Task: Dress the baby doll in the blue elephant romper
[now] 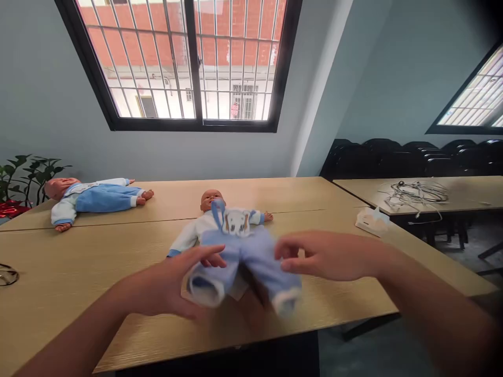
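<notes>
Two dolls lie on the table (78, 272): far doll (94, 198) left, near doll (236, 230) centred. Left hand (173, 285) clasps its trouser leg; right hand (326, 256) half-curls its fingers beside the other leg, contact unclear.

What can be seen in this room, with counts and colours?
baby doll in light blue dungarees and white top: one, on its back on the near table, between the hands
second baby doll in blue and white clothes: one, far left on the table
light wooden tables: at least two, tan, front and right
white tissue box: one, near table's right edge
tangle of cables: one, pale and dark, right table
black chairs: a row, behind the right table
green leafy plant: one, far left
black-framed barred windows: two, back and right walls
left hand: one, on a trouser leg
right hand: one, blurred, beside the other leg
</notes>
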`<act>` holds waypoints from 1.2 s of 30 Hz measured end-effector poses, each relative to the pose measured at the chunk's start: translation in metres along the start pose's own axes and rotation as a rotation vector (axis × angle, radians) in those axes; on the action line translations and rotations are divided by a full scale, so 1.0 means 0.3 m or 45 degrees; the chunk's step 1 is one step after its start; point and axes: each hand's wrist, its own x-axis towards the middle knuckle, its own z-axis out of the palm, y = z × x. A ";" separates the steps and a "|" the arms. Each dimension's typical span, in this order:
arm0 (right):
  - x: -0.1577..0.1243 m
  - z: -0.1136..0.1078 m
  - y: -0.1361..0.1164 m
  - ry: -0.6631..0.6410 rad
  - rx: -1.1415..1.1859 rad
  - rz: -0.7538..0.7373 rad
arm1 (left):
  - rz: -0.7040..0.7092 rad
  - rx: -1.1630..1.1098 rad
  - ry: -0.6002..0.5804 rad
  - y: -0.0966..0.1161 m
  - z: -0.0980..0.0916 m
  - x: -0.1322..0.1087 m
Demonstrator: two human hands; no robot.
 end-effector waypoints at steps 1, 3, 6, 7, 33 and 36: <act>0.025 0.045 0.031 -0.052 -0.015 0.027 | -0.022 -0.054 -0.055 -0.034 0.038 -0.001; 0.112 0.129 0.092 -0.013 -0.052 0.048 | -0.083 -0.089 0.038 -0.114 0.103 0.026; 0.306 0.236 0.173 0.195 -0.215 -0.122 | -0.178 0.031 0.312 -0.239 0.166 0.114; 0.375 0.266 0.196 0.251 -0.274 -0.194 | -0.174 0.089 0.372 -0.276 0.179 0.147; 0.552 0.454 0.248 0.469 -0.338 -0.271 | 0.151 0.479 0.625 -0.457 0.230 0.228; 0.541 0.447 0.234 0.354 -0.389 -0.170 | 0.157 0.378 0.584 -0.435 0.242 0.230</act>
